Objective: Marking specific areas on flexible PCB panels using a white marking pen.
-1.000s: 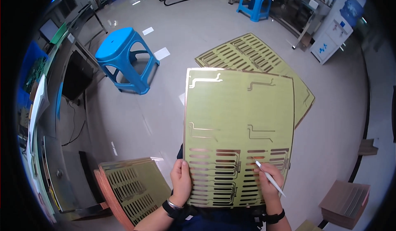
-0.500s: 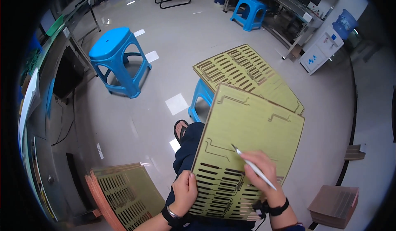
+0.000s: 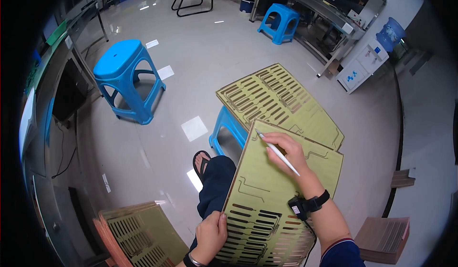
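A large flat green-yellow circuit panel (image 3: 279,193) with brown copper slots and traces rests tilted over my lap. My left hand (image 3: 211,236) grips its left edge, thumb on top. My right hand (image 3: 288,152) is closed around a slim white pen-shaped tool (image 3: 285,161) with a thin metallic tip. That tip is at a trace near the panel's upper left corner; whether it touches cannot be made out. Beyond the far edge, a similar panel (image 3: 281,93) lies on a blue stool (image 3: 223,128), partly covered by the held one.
At lower left stands a stack of similar panels (image 3: 148,233) with pinkish edges. Another blue stool (image 3: 119,64) is farther left, beside a workbench (image 3: 57,43). A brown stack (image 3: 383,238) sits at lower right. A water dispenser (image 3: 362,66) stands far right.
My right hand has moved with the white tool from the panel's middle up to its upper left corner. The whole view has shifted slightly; my left hand keeps its hold.
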Demonstrator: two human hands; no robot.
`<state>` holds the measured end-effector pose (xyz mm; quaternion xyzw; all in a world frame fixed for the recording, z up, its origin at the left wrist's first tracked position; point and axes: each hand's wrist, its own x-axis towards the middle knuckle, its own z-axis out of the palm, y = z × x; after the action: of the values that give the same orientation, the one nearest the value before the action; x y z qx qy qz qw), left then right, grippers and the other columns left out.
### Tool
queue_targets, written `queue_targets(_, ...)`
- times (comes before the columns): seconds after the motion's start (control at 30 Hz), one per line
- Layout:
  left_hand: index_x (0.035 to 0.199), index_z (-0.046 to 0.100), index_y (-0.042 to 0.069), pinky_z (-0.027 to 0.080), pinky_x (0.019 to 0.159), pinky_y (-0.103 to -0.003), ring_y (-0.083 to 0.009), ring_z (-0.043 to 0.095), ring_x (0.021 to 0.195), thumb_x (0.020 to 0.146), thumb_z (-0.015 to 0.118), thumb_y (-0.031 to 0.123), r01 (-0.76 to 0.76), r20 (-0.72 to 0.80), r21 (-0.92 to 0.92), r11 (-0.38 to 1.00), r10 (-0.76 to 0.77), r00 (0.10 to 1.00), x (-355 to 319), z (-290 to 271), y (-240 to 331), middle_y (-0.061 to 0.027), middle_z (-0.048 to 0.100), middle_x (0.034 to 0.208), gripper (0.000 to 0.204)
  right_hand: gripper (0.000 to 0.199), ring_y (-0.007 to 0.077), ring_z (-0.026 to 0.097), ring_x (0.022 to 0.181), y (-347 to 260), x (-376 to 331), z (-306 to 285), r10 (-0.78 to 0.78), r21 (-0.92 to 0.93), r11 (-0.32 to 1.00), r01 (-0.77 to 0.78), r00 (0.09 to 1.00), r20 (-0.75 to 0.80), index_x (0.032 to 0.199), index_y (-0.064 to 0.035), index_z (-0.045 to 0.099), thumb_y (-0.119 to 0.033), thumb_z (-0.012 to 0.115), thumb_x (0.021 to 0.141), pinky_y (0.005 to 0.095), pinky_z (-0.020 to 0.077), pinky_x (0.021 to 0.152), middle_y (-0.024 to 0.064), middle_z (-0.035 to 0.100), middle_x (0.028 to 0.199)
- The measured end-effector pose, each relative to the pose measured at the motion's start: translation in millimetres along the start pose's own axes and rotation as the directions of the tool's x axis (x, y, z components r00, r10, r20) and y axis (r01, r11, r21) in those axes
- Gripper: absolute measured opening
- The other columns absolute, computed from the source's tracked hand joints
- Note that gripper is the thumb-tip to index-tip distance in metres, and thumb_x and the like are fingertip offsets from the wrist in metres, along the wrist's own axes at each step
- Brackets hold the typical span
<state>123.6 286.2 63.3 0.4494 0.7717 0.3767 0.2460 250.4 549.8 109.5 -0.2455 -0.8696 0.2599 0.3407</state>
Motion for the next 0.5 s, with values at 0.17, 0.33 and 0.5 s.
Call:
queue_targets(0.17,0.078,0.054,0.004,0.045,0.052,-0.046,-0.0386,0.058,0.060,0.093,0.053,0.021,0.045,0.077,0.093,0.995,-0.052,0.996,7.7,4.9,-9.6,-0.0162,0.059,0.068,0.022,0.024,0.0268,0.066,0.097,19.8,-3.9,14.5,0.047,0.044,0.998,-0.048,0.998,0.039,0.099,-0.0041,0.068,0.000,0.065,0.076,0.0338,0.0521,0.087,0.0119,0.068,0.105)
queue_targets(0.33,0.077,0.053,0.005,0.045,0.051,-0.046,-0.0379,0.058,0.058,0.093,0.054,0.021,0.017,0.051,0.144,0.989,-0.025,0.998,13.6,12.9,-12.1,-0.0154,0.059,0.066,0.023,0.020,0.0244,0.066,0.096,37.5,-6.3,20.1,0.061,0.026,0.998,-0.063,0.995,0.080,0.097,-0.0022,0.066,-0.002,0.062,0.078,0.0323,0.0519,0.085,0.0118,0.068,0.104)
queue_targets(0.5,0.073,0.052,0.005,0.044,0.049,-0.044,-0.0364,0.057,0.056,0.091,0.056,0.018,-0.013,0.021,0.104,0.994,0.011,1.000,13.3,17.5,-19.3,-0.0143,0.057,0.064,0.022,0.018,0.0238,0.066,0.096,32.8,-3.9,23.0,0.123,0.039,0.991,-0.126,0.990,0.071,0.097,-0.0017,0.066,-0.002,0.061,0.080,0.0311,0.0517,0.085,0.0118,0.068,0.105)
